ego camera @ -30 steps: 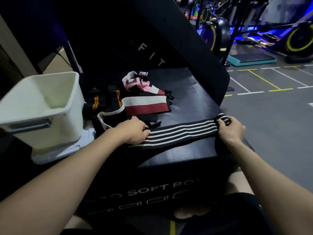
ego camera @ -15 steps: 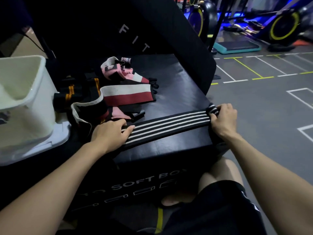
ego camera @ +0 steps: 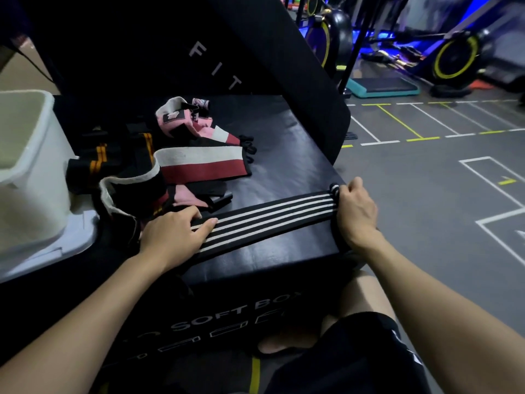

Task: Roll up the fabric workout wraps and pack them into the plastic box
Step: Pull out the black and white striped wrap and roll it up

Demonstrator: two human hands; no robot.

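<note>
Left hand (ego camera: pixel 173 234) presses striped wrap (ego camera: pixel 270 216); right hand (ego camera: pixel 355 213) grips it.

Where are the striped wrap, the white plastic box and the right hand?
striped wrap (ego camera: pixel 270 216): head view, on its flat middle stretch.
white plastic box (ego camera: pixel 37 194): head view, on its side wall.
right hand (ego camera: pixel 355 211): head view, on its back.

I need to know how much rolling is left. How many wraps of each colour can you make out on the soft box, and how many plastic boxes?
Black wrap with white stripes, under both hands: 1
White, red and black wrap: 1
Pink wraps: at least 1, bunched
Black wraps with orange stripes: about 2, dark and overlapping
White plastic box: 1
Total: about 6
</note>
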